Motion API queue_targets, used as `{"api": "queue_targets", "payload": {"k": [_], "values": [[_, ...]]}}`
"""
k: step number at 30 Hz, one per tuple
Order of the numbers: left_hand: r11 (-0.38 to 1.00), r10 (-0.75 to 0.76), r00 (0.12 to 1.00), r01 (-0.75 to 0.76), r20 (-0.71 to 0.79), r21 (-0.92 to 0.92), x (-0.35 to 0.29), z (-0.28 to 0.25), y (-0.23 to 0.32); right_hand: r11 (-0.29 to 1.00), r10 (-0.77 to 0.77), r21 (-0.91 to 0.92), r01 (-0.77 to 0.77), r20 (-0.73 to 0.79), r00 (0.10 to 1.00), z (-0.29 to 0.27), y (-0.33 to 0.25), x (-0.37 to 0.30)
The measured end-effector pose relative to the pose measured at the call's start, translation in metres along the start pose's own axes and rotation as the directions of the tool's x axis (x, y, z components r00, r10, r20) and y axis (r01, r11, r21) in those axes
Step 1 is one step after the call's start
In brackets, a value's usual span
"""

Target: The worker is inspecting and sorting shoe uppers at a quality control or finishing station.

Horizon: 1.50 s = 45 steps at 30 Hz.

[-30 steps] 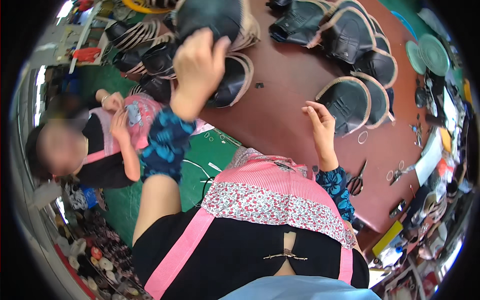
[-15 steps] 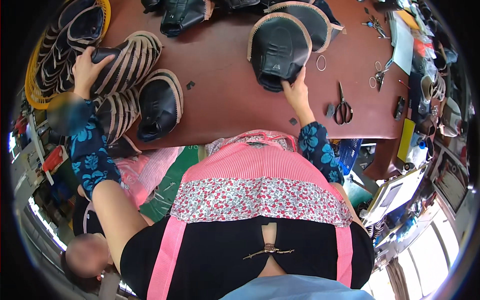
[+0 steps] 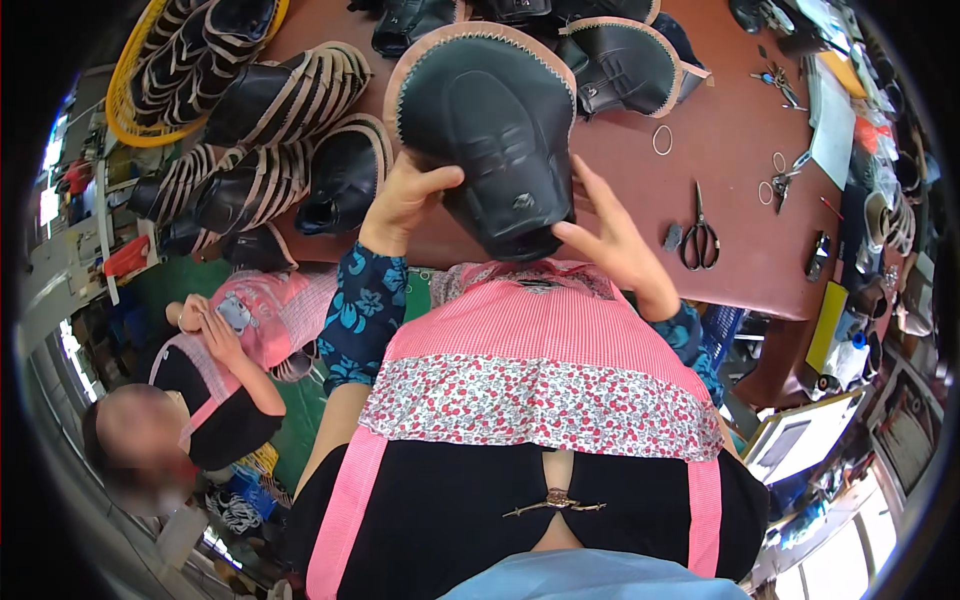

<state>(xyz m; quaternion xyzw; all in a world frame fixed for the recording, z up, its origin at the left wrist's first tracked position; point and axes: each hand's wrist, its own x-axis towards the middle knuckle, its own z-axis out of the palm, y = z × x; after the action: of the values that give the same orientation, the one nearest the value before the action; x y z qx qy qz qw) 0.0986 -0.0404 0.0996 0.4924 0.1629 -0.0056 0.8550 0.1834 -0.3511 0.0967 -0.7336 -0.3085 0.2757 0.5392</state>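
Observation:
A black leather shoe upper (image 3: 500, 140) with a tan, zigzag-stitched edge is held up over the near side of the table, in front of my apron. My left hand (image 3: 405, 200) grips its left side, thumb lying on the black leather and the other fingers hidden underneath. At the lower right side of the upper is my right hand (image 3: 620, 240), its thumb by the narrow end and a finger stretched along the edge. Left of my hands lies another black upper (image 3: 345, 175), beside an overlapping row of uppers (image 3: 290, 95).
More uppers (image 3: 620, 65) lie along the far side, and a yellow basket (image 3: 125, 110) of them stands far left. Black-handled scissors (image 3: 699, 240), a pale ring (image 3: 662, 140) and small snips (image 3: 782, 180) rest on the red-brown table (image 3: 760, 265). Another person (image 3: 225, 390) sits at lower left.
My right hand has brought the upper nearer and to the left, away from the far uppers. My left hand has left the row of uppers and taken hold of this one's left side.

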Motion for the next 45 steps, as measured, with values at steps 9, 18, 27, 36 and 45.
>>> {"api": "queue_targets", "payload": {"k": [9, 18, 27, 36, 45], "values": [[0.994, -0.065, 0.998, 0.065, 0.007, -0.085, -0.055, 0.04, -0.037, 0.486, 0.252, 0.794, -0.365, 0.272, 0.929, -0.04, 0.019, -0.005], [0.987, -0.026, 0.998, 0.018, -0.053, -0.158, -0.083, 0.055, -0.065, 0.425, 0.237, 0.741, -0.52, 0.463, 0.854, -0.066, 0.037, -0.03], [0.992, -0.077, 0.96, 0.102, -0.268, 0.08, -0.074, 0.06, -0.092, 0.545, 0.216, 0.723, -0.424, 0.368, 0.904, -0.068, 0.013, -0.035], [0.232, 0.575, 0.815, -0.241, 0.067, 0.942, -0.083, 0.143, -0.094, 0.38, 0.454, 0.897, -0.228, 0.034, 0.89, -0.03, 0.046, -0.004], [-0.374, 0.757, 0.594, 0.051, 0.274, 0.926, -0.048, 0.067, 0.123, 0.595, 0.39, 0.746, -0.298, 0.057, 0.919, -0.046, 0.055, 0.035]]}}
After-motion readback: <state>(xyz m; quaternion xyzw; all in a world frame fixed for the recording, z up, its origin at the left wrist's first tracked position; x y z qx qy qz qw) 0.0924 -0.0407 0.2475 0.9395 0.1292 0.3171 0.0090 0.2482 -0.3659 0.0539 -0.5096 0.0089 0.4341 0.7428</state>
